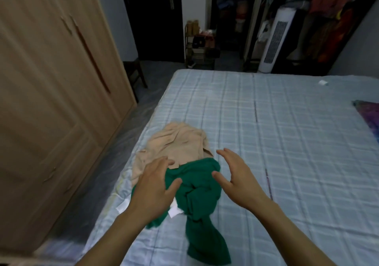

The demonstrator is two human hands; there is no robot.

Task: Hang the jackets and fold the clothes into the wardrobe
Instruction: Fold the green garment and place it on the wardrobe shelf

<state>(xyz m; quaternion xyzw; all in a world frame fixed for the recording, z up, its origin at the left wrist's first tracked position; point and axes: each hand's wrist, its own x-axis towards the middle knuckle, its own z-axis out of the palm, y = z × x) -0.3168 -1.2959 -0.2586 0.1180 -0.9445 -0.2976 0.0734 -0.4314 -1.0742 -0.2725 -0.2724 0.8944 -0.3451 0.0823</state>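
Observation:
A crumpled green garment [200, 202] lies on the bed near its left edge, one end trailing toward me. Beyond it, partly under its top, lies a rumpled beige garment [178, 142]. My left hand [154, 183] hovers over the green garment's left side with fingers spread and holds nothing. My right hand [233, 175] is just right of the green garment, fingers spread and slightly bent, empty. The wooden wardrobe [51, 93] stands to the left with its doors closed.
The bed [297, 153] has a pale blue checked cover. A narrow strip of floor [114, 153] runs between bed and wardrobe. A white tower fan [274, 40], a shoe rack [200, 46] and a dark door [155, 17] stand beyond. A purple cloth [369, 114] lies at the right edge.

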